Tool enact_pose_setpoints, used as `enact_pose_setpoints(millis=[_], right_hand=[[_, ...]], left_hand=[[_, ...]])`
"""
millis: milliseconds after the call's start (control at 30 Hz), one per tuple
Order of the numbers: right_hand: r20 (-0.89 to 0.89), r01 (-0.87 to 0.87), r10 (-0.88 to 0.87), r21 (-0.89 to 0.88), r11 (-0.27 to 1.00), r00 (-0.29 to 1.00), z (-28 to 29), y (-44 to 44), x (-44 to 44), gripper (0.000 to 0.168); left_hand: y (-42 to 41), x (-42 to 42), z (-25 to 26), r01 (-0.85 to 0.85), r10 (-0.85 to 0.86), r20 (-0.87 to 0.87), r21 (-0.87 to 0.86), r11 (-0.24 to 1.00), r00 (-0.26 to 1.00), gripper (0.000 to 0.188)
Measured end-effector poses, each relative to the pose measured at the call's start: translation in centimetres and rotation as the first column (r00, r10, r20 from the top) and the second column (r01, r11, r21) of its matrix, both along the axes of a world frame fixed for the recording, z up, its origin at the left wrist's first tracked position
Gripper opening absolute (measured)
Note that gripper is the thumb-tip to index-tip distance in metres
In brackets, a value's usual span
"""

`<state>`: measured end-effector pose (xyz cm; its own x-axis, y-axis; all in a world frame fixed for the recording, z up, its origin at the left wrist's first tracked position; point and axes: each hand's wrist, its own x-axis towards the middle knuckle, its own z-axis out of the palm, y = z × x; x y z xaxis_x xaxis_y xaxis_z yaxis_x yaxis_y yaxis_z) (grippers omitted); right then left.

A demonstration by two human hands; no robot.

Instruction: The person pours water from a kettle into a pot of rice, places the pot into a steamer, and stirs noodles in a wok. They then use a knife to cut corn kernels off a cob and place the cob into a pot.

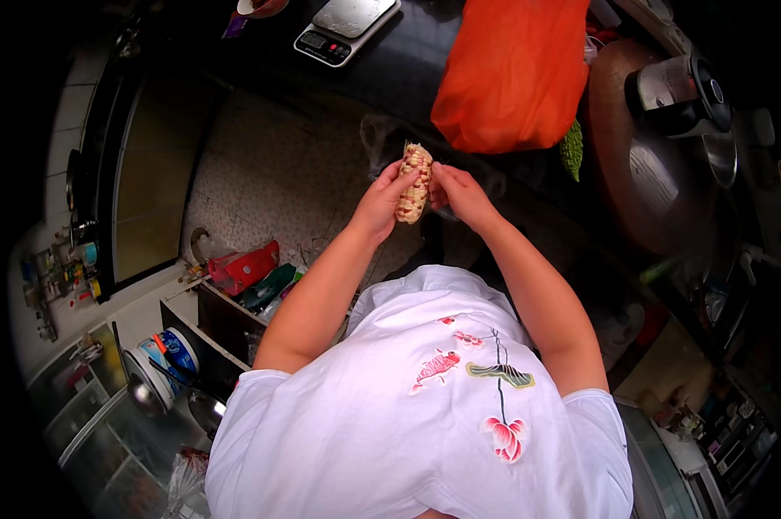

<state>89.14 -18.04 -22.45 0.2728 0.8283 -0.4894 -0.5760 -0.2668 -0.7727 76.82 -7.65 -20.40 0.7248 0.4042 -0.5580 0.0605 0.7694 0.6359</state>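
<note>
An ear of corn (414,188), husked, with cream and reddish-brown kernels, is held upright in front of me. My left hand (384,198) grips it from the left, the thumb lying across the kernels. At its upper right edge are the fingertips of my right hand (458,191), thumb and forefinger close together; whether they pinch a strand of silk is too small to tell. Behind and below the hands hangs a clear plastic bag (379,133), partly hidden by them.
A digital kitchen scale (348,29) sits on the dark countertop (410,71). Right of it lies a large orange bag (514,78), with a bitter melon (571,152) beside its edge. Farther right are a big round metal lid (643,162) and a clear jug (676,87). A drawer (225,324) stands at lower left.
</note>
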Motion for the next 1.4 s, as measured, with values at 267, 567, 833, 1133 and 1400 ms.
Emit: enact_pose_setpoints(millis=[267,567,833,1133,1400], right_hand=[[0.509,-0.117,0.080,0.041,0.992,0.857,0.0,-0.4,-0.5,0.030],[0.670,-0.003,-0.005,0.010,1.000,0.742,2.4,-2.3,0.1,0.020],[0.930,0.004,0.289,-0.298,0.955,0.227,-3.5,-0.4,-0.2,0.017],[0.769,-0.127,0.087,-0.008,0.992,0.634,-2.8,0.2,-1.3,0.034],[0.533,0.093,-0.021,-0.109,0.990,0.846,-0.7,0.1,-3.0,0.018]], left_hand=[[-0.4,-0.1,-0.5,-0.102,0.102,-0.023,0.004,0.995,0.994,0.031],[1.6,-1.5,-3.8,-0.301,0.295,-0.064,-0.257,0.918,0.954,0.033],[1.5,-2.2,-1.3,-0.143,0.168,0.049,-0.333,0.932,0.985,0.040],[1.1,-2.4,-2.1,-0.205,0.230,0.075,-0.245,0.948,0.970,0.034],[1.2,-1.1,-1.9,-0.185,0.193,0.068,-0.114,0.976,0.979,0.034]])
